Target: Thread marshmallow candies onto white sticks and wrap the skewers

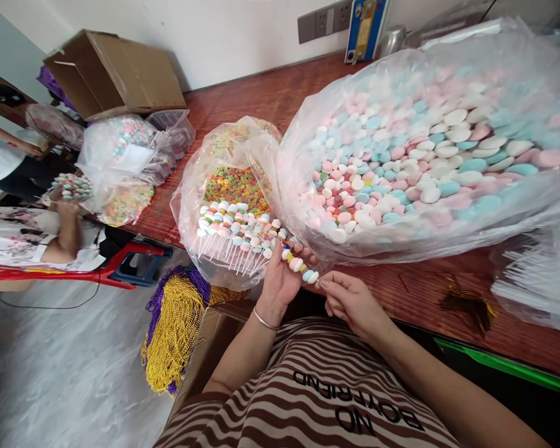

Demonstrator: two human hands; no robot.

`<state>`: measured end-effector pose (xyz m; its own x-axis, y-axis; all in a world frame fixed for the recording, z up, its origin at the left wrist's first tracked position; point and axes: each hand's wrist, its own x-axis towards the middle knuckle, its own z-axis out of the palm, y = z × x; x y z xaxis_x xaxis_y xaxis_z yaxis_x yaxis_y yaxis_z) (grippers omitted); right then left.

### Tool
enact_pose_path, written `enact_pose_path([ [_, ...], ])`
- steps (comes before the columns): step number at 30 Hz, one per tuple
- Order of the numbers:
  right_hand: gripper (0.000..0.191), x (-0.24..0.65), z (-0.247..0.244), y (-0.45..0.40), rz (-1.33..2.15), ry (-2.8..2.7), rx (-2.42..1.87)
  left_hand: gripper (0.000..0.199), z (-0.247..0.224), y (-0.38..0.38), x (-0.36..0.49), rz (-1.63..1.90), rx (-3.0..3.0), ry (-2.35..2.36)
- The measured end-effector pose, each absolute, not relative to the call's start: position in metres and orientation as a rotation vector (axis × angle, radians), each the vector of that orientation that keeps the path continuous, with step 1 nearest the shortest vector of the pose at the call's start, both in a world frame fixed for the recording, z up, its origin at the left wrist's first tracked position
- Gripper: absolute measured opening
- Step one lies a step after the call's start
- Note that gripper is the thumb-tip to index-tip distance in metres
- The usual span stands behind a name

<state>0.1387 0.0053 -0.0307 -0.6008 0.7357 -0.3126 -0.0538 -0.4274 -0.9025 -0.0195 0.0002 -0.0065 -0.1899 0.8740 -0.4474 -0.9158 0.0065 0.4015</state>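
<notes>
My left hand (282, 280) is closed round a stick threaded with pink, yellow, white and blue pieces (299, 264). At the stick's near end, the fingertips of my right hand (350, 298) are pinched together beside the last white piece. Just left of my left hand, several finished candy sticks (233, 233) lie in rows, white sticks towards me, on a plastic bag (186, 211) of small coloured rings (242, 190). A large clear bag (298, 155) of pink, white and blue discs (401, 168) fills the table's right side.
Wooden table (261, 90) against the wall; bag of white sticks (536, 280) and gold ties (469, 305) at right. Cardboard box (144, 74) and more candy bags (121, 140) at left. A seated person (32, 236) holds similar sticks. Gold and purple beads (177, 330) hang below.
</notes>
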Motion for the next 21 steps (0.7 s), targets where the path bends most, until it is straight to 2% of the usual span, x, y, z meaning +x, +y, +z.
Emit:
enact_pose_path([
  [2,0.038,0.135,-0.026,0.005,2.338,-0.969,-0.926,0.035,-0.009,-0.002,-0.017,1.590,-0.022,0.659],
  [4,0.040,0.131,-0.022,0.005,2.408,-0.835,-0.890,0.033,-0.011,-0.003,-0.013,1.565,0.017,0.630],
  [8,0.042,0.125,-0.020,0.004,2.243,-0.829,-0.875,0.030,-0.012,-0.007,-0.012,1.521,0.097,0.698],
  [12,0.039,0.130,-0.022,0.004,2.155,-0.907,-0.818,0.052,-0.006,-0.011,-0.029,1.613,0.149,0.886],
  [14,0.037,0.133,-0.022,0.004,2.128,-0.968,-0.808,0.054,0.002,-0.010,-0.040,1.746,0.170,0.921],
  [18,0.037,0.134,-0.017,0.000,2.169,-1.026,-0.782,0.042,0.022,-0.005,-0.051,1.926,0.191,0.841],
  [21,0.038,0.131,-0.010,-0.003,2.261,-1.007,-0.758,0.024,0.034,-0.003,-0.049,1.933,0.153,0.808],
])
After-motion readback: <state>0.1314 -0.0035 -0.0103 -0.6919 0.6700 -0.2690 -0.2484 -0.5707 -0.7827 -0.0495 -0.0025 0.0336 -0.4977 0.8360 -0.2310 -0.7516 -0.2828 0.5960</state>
